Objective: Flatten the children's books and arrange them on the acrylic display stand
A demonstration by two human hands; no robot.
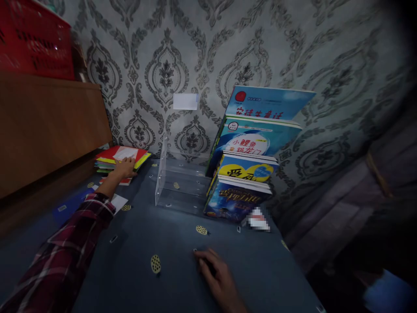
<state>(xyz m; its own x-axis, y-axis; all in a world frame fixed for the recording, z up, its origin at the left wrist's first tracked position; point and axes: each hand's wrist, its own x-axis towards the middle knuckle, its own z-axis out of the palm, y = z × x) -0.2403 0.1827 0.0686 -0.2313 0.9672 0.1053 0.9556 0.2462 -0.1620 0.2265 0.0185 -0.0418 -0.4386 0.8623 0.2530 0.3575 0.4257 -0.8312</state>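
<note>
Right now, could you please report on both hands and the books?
Left hand on colourful stack. Right hand at table, nothing visibly held. Books standing in transparent rack.

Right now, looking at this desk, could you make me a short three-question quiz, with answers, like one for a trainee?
1. Which of the person's hands is on the colourful pile?
2. True or false: books fill the clear stand from side to side.
3. Where is the red basket?
A. Inside the clear stand
B. Under the right hand
C. On the wooden cabinet

Key:
1. The left hand.
2. False; the stand's left part holds none.
3. C.
</note>
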